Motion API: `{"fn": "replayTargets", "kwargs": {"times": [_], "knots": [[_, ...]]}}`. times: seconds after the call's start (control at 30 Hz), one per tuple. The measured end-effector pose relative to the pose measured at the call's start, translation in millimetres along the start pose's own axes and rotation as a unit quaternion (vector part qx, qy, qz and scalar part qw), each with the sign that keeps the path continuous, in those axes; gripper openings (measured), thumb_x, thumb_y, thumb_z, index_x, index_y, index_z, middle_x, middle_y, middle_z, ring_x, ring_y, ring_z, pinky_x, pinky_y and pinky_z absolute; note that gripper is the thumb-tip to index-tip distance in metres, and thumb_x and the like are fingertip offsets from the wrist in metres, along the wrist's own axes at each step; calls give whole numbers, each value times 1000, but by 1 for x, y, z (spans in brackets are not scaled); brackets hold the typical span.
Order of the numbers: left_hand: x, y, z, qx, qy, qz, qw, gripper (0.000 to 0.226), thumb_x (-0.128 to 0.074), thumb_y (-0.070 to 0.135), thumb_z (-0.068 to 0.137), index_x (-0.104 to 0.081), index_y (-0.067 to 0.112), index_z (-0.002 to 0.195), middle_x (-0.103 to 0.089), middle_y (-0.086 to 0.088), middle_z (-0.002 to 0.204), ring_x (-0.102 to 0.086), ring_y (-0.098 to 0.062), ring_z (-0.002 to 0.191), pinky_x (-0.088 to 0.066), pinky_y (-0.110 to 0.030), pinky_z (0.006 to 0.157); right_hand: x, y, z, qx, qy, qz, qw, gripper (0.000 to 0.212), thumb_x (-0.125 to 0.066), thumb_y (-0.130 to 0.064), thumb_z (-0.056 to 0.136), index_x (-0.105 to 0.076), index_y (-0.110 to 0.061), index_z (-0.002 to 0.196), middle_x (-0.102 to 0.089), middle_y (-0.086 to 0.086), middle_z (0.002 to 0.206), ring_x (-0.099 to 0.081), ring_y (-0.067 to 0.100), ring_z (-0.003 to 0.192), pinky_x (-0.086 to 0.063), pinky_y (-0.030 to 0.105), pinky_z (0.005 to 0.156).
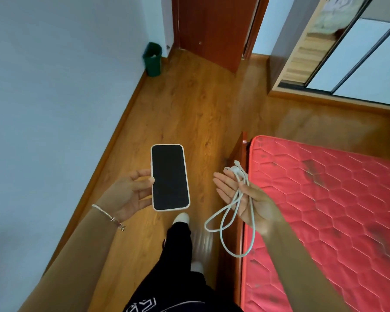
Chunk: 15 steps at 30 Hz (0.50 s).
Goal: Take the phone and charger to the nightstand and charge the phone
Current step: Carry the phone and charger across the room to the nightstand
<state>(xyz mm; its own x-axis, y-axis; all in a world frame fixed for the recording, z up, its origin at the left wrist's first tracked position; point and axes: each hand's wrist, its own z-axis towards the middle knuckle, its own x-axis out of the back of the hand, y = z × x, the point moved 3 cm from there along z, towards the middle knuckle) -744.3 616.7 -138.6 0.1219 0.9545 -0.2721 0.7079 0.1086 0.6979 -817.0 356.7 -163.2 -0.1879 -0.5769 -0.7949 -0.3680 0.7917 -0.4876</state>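
My left hand holds a phone by its left edge; the phone has a dark screen facing up and a pale case. My right hand is palm up with a white charger resting on its fingers. The white cable hangs from that hand in loose loops. Both hands are held out over the wooden floor, the phone left of the charger. No nightstand is in view.
A red quilted mattress on a wooden bed frame lies at the right. A white wall runs along the left. A green bin stands in the far corner beside a brown door. A mirrored wardrobe is at the back right.
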Motion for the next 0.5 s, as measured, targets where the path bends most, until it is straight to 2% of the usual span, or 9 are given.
{"fn": "replayTargets", "kwargs": {"times": [0.17,0.27,0.5], "knots": [[2,34,49,6,14,15,1000,31,-53,8,91,-54,9,121,-65,-14,118,-66,-29,102,-58,-35,68,1,-26,60,-3,11,5,1000,43,-37,-6,91,-43,3,133,-57,26,130,-56,34,121,-52,38,92],[5,71,83,-9,27,28,999,31,-55,10,90,-54,10,122,-65,-13,118,-66,-30,102,-58,-35,69,-3,-49,106,5,19,12,1000,43,-38,-6,91,-43,2,133,-58,24,130,-56,33,122,-51,39,96],[10,157,160,-23,11,47,999,30,-55,12,90,-56,10,120,-68,-13,114,-68,-30,99,-59,-38,70,-18,-100,206,-5,40,2,999,47,-42,-8,91,-40,0,136,-57,22,132,-54,31,124,-51,38,95]]}}
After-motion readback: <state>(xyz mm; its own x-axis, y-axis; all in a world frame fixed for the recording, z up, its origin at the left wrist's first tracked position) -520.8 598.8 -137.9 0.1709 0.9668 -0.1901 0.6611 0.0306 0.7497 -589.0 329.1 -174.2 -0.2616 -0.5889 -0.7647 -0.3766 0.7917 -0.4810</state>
